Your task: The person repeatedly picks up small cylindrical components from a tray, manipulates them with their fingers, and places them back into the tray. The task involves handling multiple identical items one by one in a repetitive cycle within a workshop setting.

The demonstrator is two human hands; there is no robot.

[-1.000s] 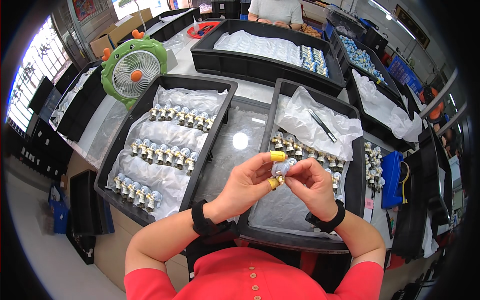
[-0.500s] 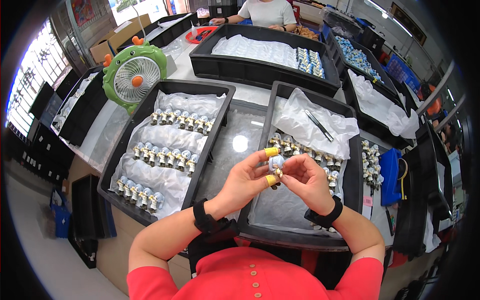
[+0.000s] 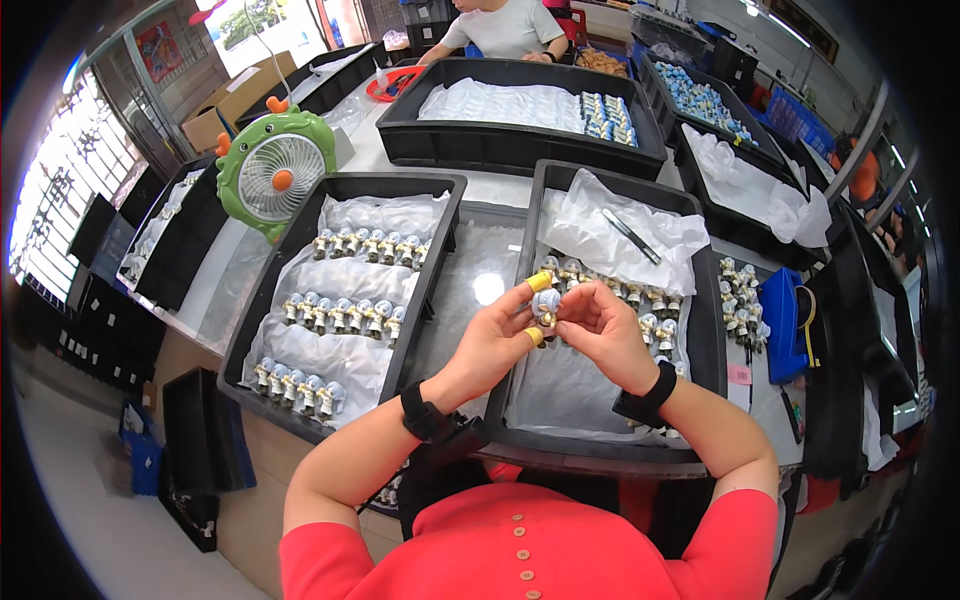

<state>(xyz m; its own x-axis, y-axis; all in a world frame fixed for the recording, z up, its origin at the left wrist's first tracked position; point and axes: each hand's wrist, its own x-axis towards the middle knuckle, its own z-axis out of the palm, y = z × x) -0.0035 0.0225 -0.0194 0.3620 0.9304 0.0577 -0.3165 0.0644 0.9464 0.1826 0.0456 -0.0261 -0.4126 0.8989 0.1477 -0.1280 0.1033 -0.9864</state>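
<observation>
One small figurine with a pale blue head is held upright, raised above the left side of the right tray; two hands attend to it. The left hand has thumb and index finger, each wearing one yellow finger cot, closed to the figurine's width and gripping it from the left; the right hand is partly curled, its thumb and forefinger nearly together at the figurine's right side, exact contact not discernible. Two black wristbands are worn, one per wrist. The right tray contains similar figurines, uncountable behind the hands, and one dark slim tool lying on white paper. The left tray carries three rows of figurines: five in the nearest, seven in the middle, the farthest too crowded for a certain count. Right of the trays: one uncounted cluster of figurines and one blue container. Beyond: one green fan, one large black tray and one co-worker in a pale top
</observation>
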